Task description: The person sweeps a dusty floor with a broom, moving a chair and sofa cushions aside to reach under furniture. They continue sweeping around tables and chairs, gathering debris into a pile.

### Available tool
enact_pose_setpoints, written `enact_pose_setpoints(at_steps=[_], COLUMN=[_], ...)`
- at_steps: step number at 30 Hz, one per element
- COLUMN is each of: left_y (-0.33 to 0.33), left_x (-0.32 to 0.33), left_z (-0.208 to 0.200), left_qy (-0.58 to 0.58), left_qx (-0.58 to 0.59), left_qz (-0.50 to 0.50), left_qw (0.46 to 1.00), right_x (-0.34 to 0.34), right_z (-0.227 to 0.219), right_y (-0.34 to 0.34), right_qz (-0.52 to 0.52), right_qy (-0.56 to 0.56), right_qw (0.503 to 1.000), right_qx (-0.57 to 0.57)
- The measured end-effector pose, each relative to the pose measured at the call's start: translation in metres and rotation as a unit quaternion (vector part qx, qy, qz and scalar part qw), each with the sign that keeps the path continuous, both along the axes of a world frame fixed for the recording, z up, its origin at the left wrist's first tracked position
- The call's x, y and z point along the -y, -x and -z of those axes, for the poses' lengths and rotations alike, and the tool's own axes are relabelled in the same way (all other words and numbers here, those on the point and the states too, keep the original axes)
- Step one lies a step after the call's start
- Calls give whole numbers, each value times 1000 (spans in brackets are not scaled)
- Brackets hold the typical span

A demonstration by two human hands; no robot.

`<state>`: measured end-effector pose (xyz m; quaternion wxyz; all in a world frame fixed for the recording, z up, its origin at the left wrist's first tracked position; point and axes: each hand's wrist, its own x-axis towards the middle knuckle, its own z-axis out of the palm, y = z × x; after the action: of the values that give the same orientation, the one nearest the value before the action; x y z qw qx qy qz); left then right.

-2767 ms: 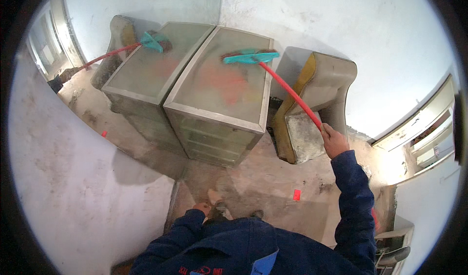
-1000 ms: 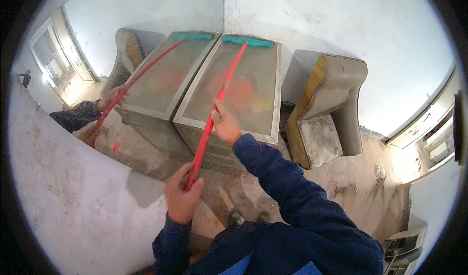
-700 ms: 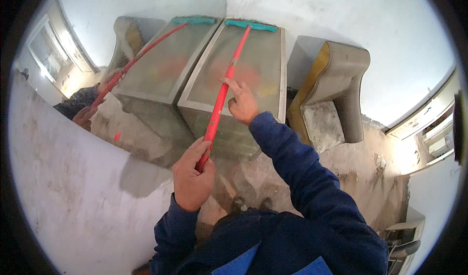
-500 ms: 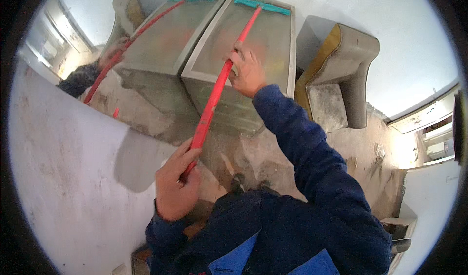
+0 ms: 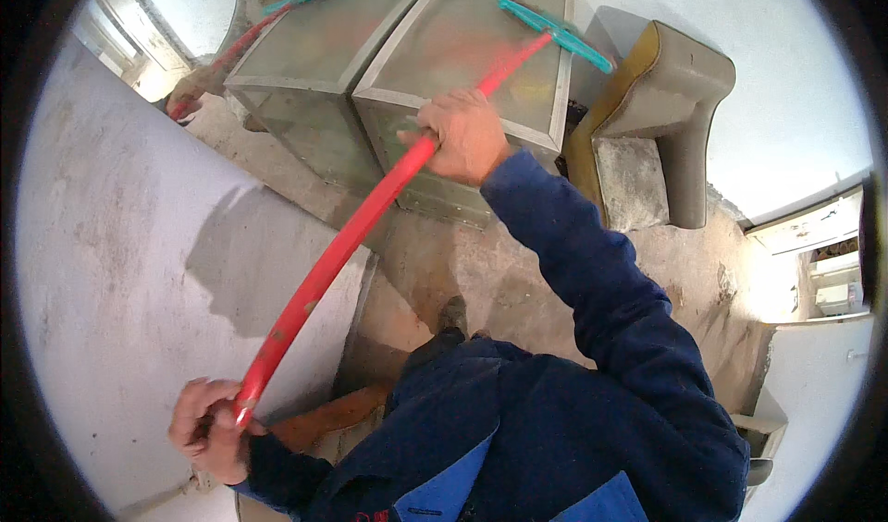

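Note:
A long-handled squeegee with a red pole (image 5: 324,277) and a narrow teal head (image 5: 555,34) slants from lower left to upper right. My right hand (image 5: 465,135) is wrapped round the pole's upper part. At its lower end, my left hand (image 5: 211,429) has its fingers curled about the tip. The head lies over the right part of a glass-panelled case (image 5: 462,36) with a pale metal frame and sticks out past its edge. Whether it touches the glass I cannot tell.
Right of the case stands a worn brown armchair (image 5: 689,120) with a stained seat. At the left, a matching case (image 5: 319,46), teal head and pole look like a mirror reflection. A pale panel (image 5: 120,245) fills the left side. The floor (image 5: 518,282) is dirty.
My left hand has moved down and left, to the pole's end. The teal head has shifted right and tilted, and my right hand sits slightly lower. The view has shifted a little.

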<state>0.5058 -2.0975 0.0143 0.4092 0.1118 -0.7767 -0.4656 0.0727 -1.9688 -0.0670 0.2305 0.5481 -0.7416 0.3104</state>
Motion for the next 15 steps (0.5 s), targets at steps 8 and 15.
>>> enact_pose_setpoints(at_steps=[8, 15], left_y=[-76, -87], left_x=[15, -8], left_z=[-16, -34], left_qy=[-62, 12], left_qx=[-184, -224], left_qz=[45, 59], left_qw=[980, 973], right_x=[-105, -140], right_z=[8, 61], right_y=[-129, -218], right_qz=[-49, -123], right_qy=[-99, -266], right_qw=[985, 915], right_qx=[131, 279])
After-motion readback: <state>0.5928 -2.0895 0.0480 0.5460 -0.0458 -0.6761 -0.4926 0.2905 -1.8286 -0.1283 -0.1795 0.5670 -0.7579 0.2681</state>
